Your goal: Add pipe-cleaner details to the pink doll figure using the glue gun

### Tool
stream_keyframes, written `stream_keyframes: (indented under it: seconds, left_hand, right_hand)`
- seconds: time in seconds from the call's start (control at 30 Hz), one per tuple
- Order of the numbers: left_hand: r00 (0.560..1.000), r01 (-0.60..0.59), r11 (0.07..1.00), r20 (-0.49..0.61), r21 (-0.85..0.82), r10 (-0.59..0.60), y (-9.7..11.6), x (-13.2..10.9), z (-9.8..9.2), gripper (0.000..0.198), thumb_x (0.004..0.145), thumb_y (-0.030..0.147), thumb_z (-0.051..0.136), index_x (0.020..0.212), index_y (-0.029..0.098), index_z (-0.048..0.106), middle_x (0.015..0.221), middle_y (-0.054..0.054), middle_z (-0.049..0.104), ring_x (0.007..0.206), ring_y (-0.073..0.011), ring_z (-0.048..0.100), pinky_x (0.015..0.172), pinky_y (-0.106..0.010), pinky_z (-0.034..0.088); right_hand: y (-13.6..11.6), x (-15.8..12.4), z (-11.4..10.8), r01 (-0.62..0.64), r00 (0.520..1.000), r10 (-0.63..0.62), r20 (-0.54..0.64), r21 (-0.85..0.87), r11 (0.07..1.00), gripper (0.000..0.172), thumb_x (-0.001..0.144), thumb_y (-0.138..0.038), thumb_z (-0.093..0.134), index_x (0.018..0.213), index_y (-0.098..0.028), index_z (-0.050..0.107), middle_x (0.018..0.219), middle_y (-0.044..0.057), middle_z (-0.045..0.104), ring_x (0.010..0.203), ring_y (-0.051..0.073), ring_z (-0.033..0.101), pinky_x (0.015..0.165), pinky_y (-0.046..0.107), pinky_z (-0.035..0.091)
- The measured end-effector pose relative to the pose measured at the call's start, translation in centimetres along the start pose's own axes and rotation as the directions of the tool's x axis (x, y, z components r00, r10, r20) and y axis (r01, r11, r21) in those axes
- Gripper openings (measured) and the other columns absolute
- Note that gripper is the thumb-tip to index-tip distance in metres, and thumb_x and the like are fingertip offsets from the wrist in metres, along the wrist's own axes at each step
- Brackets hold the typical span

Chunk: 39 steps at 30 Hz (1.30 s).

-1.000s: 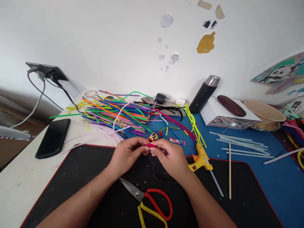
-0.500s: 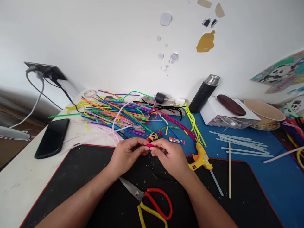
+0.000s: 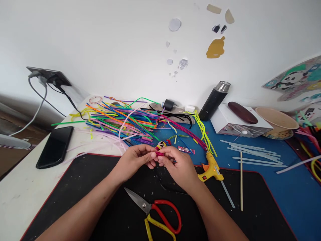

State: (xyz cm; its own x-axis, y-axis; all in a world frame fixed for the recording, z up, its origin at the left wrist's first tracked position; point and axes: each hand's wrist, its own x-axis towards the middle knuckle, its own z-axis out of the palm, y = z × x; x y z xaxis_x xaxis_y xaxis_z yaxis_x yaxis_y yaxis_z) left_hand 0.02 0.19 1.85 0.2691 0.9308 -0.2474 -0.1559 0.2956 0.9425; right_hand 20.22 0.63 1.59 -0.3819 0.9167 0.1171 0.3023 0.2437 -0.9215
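Note:
My left hand [image 3: 139,156] and my right hand [image 3: 174,160] meet over the black mat [image 3: 110,201]. Between their fingertips they pinch a short magenta pipe cleaner piece [image 3: 159,154], mostly covered by the fingers. Just behind it lies a small multicoloured pipe cleaner figure [image 3: 163,144], partly hidden by my hands. Scissors [image 3: 144,205] with one red and one yellow handle lie spread on the mat below my hands. To the right of my right hand rests a yellow hot glue gun [image 3: 212,169] with a glue stick in its back.
Behind my hands lies a pile of coloured pipe cleaners [image 3: 125,118]. A phone [image 3: 55,147] lies at the left. Glue sticks [image 3: 255,152], a wooden stick [image 3: 241,180], a black flask [image 3: 215,100], a white box [image 3: 225,129] and a bowl [image 3: 276,117] stand or lie at the right.
My left thumb and fingers have shifted slightly along the magenta piece, showing a little more of it. The view has tilted up slightly; the other things lie as before.

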Motion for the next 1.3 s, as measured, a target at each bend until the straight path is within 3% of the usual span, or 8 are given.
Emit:
stream_keyframes:
  seconds: [0.1,0.27,0.43,0.67,0.9,1.0,1.13,1.3]
  left_hand:
    - [1.000,-0.006,0.999,0.022,0.050,0.005,0.1,0.0,0.0,0.038,0.079,0.052,0.084,0.082,0.015,0.074,0.073,-0.004,0.075,0.064,-0.0160,0.069,0.063,-0.027,0.058]
    - [0.996,-0.070,0.989,-0.048,0.127,0.077,0.0,-0.3,0.3,0.036,0.083,0.051,0.081,0.082,0.016,0.071,0.069,0.000,0.070,0.061,-0.0137,0.064,0.062,-0.025,0.054]
    - [0.984,-0.126,0.958,-0.087,0.257,0.153,0.0,-0.7,1.0,0.031,0.087,0.048,0.076,0.083,0.018,0.070,0.071,0.000,0.069,0.060,-0.0126,0.060,0.058,-0.023,0.050]
    - [0.998,-0.056,0.985,-0.026,0.164,0.061,-0.1,-0.6,1.0,0.035,0.083,0.051,0.078,0.087,0.017,0.071,0.074,-0.001,0.071,0.062,-0.0147,0.063,0.063,-0.027,0.055]
    - [0.956,-0.185,0.835,-0.102,0.519,0.276,-0.2,-0.9,1.4,0.017,0.090,0.036,0.071,0.084,0.020,0.073,0.073,0.000,0.072,0.066,-0.0155,0.064,0.063,-0.024,0.049]
    - [0.970,-0.151,0.903,-0.118,0.402,0.214,-0.3,-0.8,1.4,0.020,0.089,0.039,0.072,0.085,0.020,0.070,0.072,0.001,0.069,0.061,-0.0141,0.062,0.059,-0.024,0.049]
    - [0.982,-0.108,0.981,-0.135,0.163,0.131,-0.2,-0.6,1.1,0.029,0.086,0.045,0.076,0.085,0.019,0.064,0.066,0.002,0.067,0.056,-0.0132,0.062,0.059,-0.025,0.051]
    - [0.981,-0.105,0.988,-0.152,0.113,0.122,0.1,-0.5,0.9,0.035,0.083,0.048,0.080,0.085,0.018,0.063,0.063,0.002,0.069,0.055,-0.0130,0.062,0.058,-0.025,0.051]
  right_hand:
    - [0.0,0.0,0.1,-0.009,1.000,0.009,0.022,0.014,1.000,0.006,0.098,-0.026,0.065,0.103,-0.026,0.069,0.085,0.001,0.077,0.077,0.018,0.076,0.070,0.028,0.060]
    - [-0.1,0.1,0.2,-0.092,0.995,0.086,0.046,0.135,0.987,0.013,0.097,-0.031,0.065,0.107,-0.023,0.068,0.086,0.002,0.076,0.071,0.016,0.076,0.064,0.026,0.060]
    - [0.0,0.2,0.2,-0.164,0.986,0.155,0.055,0.219,0.962,0.018,0.098,-0.037,0.063,0.094,-0.020,0.069,0.080,0.002,0.076,0.071,0.017,0.076,0.066,0.027,0.061]
    - [-0.3,0.1,0.2,-0.196,0.980,0.195,0.027,0.209,0.958,0.023,0.099,-0.041,0.062,0.088,-0.021,0.067,0.070,0.001,0.075,0.065,0.016,0.074,0.063,0.026,0.060]
    - [-0.2,0.1,0.7,-0.167,0.986,0.167,0.006,0.092,0.982,0.017,0.100,-0.032,0.060,0.089,-0.021,0.065,0.058,-0.004,0.067,0.056,0.016,0.071,0.060,0.025,0.054]
    - [0.0,0.1,0.8,-0.201,0.980,0.199,0.026,0.164,0.966,0.018,0.101,-0.036,0.059,0.092,-0.021,0.065,0.056,-0.005,0.063,0.055,0.016,0.070,0.059,0.025,0.054]
    - [0.1,0.2,0.7,-0.257,0.966,0.245,0.078,0.321,0.912,0.026,0.099,-0.046,0.061,0.101,-0.020,0.065,0.069,-0.001,0.072,0.062,0.017,0.073,0.058,0.025,0.056]
    - [0.1,0.3,0.7,-0.285,0.958,0.277,0.076,0.364,0.886,0.030,0.094,-0.049,0.067,0.102,-0.020,0.065,0.075,0.003,0.074,0.065,0.017,0.074,0.059,0.027,0.058]
